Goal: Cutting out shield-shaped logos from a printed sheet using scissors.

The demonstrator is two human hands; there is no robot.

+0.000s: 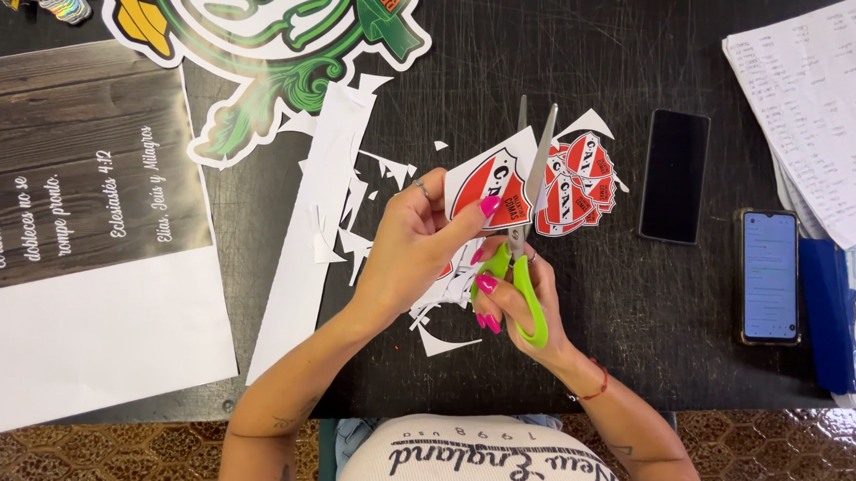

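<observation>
My left hand (410, 254) pinches a paper piece printed with a red and white shield emblem (494, 185), holding it just above the black table (516, 55). My right hand (527, 309) grips green-handled scissors (524, 236), fingers through the loops, blades pointing away from me and slightly parted along the emblem's right edge. A small pile of cut-out red shield emblems (577, 185) lies just right of the blades. White paper scraps (366, 203) are scattered left of and under my hands.
A long white paper strip (311, 230) lies left of my hands. A large green cut-out graphic (283, 28) and a dark printed sheet (70, 173) fill the left. Two phones (673, 175) (770, 278), a written sheet (826, 105) and a blue folder (834, 311) sit right.
</observation>
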